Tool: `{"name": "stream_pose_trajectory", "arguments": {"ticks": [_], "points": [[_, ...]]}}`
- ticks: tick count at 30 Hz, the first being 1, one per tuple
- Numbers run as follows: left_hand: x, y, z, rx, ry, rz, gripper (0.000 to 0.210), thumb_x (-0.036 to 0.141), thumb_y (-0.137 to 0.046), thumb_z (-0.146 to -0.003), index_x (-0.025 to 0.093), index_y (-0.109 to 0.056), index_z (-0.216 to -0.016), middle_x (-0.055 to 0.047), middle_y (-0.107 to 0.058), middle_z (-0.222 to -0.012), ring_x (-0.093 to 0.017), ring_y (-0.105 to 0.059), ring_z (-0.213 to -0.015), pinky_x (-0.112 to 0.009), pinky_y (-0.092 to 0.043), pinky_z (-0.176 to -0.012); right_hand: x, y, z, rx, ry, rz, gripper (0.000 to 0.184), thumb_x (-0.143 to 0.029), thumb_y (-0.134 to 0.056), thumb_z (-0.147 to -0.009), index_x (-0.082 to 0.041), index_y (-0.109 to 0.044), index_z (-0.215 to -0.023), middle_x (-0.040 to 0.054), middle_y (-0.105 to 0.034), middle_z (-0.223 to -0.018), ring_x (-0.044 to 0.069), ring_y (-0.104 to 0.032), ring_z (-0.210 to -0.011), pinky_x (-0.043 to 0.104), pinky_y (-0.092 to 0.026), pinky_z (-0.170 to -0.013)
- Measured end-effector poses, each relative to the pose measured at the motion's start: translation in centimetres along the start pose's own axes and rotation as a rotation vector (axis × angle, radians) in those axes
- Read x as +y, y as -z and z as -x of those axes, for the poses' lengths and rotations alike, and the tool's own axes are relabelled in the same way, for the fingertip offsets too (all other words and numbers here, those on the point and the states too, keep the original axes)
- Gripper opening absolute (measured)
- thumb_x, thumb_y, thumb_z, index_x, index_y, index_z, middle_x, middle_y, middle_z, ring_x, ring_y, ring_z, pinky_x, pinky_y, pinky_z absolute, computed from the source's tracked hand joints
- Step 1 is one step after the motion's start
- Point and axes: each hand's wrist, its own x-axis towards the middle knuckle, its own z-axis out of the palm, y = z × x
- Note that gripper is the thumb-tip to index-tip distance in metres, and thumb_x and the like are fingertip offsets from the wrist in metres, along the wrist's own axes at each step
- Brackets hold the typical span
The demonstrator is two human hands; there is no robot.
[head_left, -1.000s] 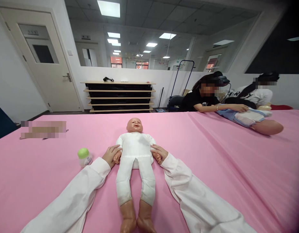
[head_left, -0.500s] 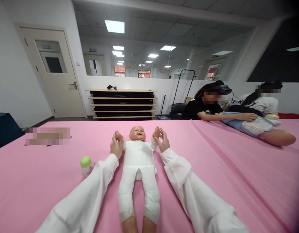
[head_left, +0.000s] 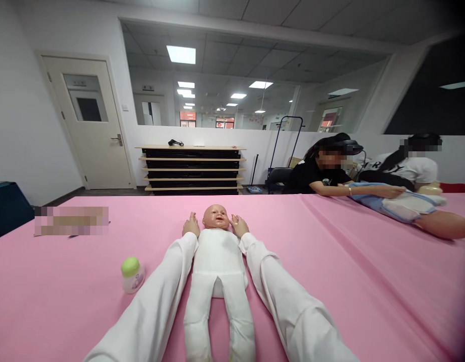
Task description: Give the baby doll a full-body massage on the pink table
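Note:
A baby doll (head_left: 221,251) with a white cloth body lies face up on the pink cloth, its head away from me. My left hand (head_left: 191,226) is closed round the doll's arm on the left side of its head. On the other side, my right hand (head_left: 240,227) is closed round the other arm, close to the doll's cheek. The doll's arms are mostly hidden by my hands and white sleeves. Left of my left forearm stands a small jar (head_left: 132,275) with a green lid.
Pink cloth (head_left: 311,281) covers the wide table. At the right, a person in a black top (head_left: 318,173) handles another doll (head_left: 443,223) in blue and white clothing; a second person sits beyond. A blurred-out item (head_left: 72,221) lies at the far left.
Both my hands have moved inward with the doll's arms, closer to its head. My view has tilted up slightly, so the doll's feet have left the picture.

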Motion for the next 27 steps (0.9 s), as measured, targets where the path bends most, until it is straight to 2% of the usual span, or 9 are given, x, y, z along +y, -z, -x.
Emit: {"name": "stream_pose_trajectory", "arguments": {"ticks": [3,8,12,16,18,21,24,26,27], "points": [[-0.3,-0.3,-0.7,-0.04,0.014,-0.039,0.044,0.032,-0.036,-0.087,0.022,-0.035,-0.13,-0.014,-0.058,-0.113,-0.024,-0.055,-0.104,-0.034,-0.038,-0.087,-0.4,-0.2,0.3,-0.057,0.06,0.086,0.037,-0.03,-0.046,-0.082,-0.02,-0.048,-0.118,0.0079,-0.053,-0.119,0.02,-0.05,-0.106,0.027,-0.037,-0.086],[-0.8,-0.8,-1.1,-0.059,0.021,-0.073,0.048,0.035,-0.038,-0.086,0.024,-0.03,-0.132,-0.014,-0.058,-0.113,-0.022,-0.058,-0.099,-0.033,-0.039,-0.085,-0.7,-0.5,1.0,-0.073,0.055,0.17,0.039,-0.031,-0.037,-0.087,-0.021,-0.041,-0.124,0.01,-0.055,-0.113,0.021,-0.055,-0.095,0.03,-0.039,-0.078],[-1.0,-1.0,-0.9,-0.043,0.021,-0.088,0.061,0.037,-0.046,-0.082,0.021,-0.024,-0.136,-0.019,-0.057,-0.11,-0.027,-0.058,-0.098,-0.038,-0.041,-0.082,-0.6,-0.4,1.2,-0.061,0.111,0.191,0.037,-0.026,-0.04,-0.085,-0.022,-0.043,-0.122,0.0087,-0.048,-0.124,0.021,-0.055,-0.095,0.03,-0.039,-0.08],[-0.5,-0.5,0.2,0.0,0.019,-0.083,0.063,0.032,-0.05,-0.08,0.023,-0.024,-0.136,-0.017,-0.059,-0.105,-0.028,-0.058,-0.097,-0.039,-0.042,-0.08,-1.1,-0.2,1.8,0.006,0.123,0.153,0.04,-0.024,-0.041,-0.083,-0.02,-0.043,-0.123,0.0099,-0.047,-0.125,0.023,-0.054,-0.098,0.033,-0.041,-0.083],[0.1,0.2,1.2,0.032,0.01,-0.082,0.061,0.031,-0.045,-0.083,0.024,-0.02,-0.138,-0.017,-0.057,-0.108,-0.027,-0.058,-0.098,-0.039,-0.042,-0.081,-1.6,0.2,2.3,0.084,0.101,0.112,0.044,-0.026,-0.037,-0.085,-0.016,-0.035,-0.128,0.0139,-0.045,-0.127,0.025,-0.052,-0.104,0.036,-0.041,-0.087],[1.0,2.1,3.4,0.138,-0.066,-0.02,0.066,0.033,-0.04,-0.085,0.024,-0.004,-0.14,-0.016,-0.051,-0.121,-0.027,-0.054,-0.106,-0.039,-0.041,-0.084,-1.9,1.5,3.5,0.23,0.118,0.014,0.054,-0.031,-0.03,-0.086,-0.01,-0.018,-0.134,0.018,-0.034,-0.134,0.024,-0.042,-0.118,0.038,-0.038,-0.094],[1.1,4.5,6.3,0.241,-0.222,0.206,0.08,0.033,-0.049,-0.08,0.021,0.003,-0.14,-0.012,-0.055,-0.116,-0.025,-0.055,-0.105,-0.035,-0.043,-0.083,-1.4,3.3,5.7,0.334,0.36,-0.245,0.061,-0.036,-0.035,-0.084,-0.011,-0.012,-0.135,0.0166,-0.031,-0.137,0.022,-0.034,-0.126,0.041,-0.033,-0.1],[0.4,5.9,8.4,0.221,-0.345,0.308,0.078,0.025,-0.052,-0.077,0.02,-0.006,-0.139,-0.007,-0.058,-0.11,-0.02,-0.056,-0.102,-0.032,-0.044,-0.085,-0.8,4.7,7.8,0.291,0.505,-0.382,0.064,-0.036,-0.041,-0.082,-0.013,-0.014,-0.135,0.0161,-0.033,-0.136,0.022,-0.033,-0.127,0.043,-0.031,-0.102],[-0.1,6.4,9.4,0.177,-0.409,0.325,0.073,0.022,-0.053,-0.076,0.02,-0.014,-0.138,-0.006,-0.06,-0.107,-0.018,-0.057,-0.1,-0.031,-0.043,-0.086,-0.6,5.4,9.1,0.229,0.527,-0.407,0.064,-0.036,-0.044,-0.081,-0.014,-0.017,-0.135,0.0157,-0.036,-0.135,0.021,-0.035,-0.126,0.043,-0.031,-0.103]]}}
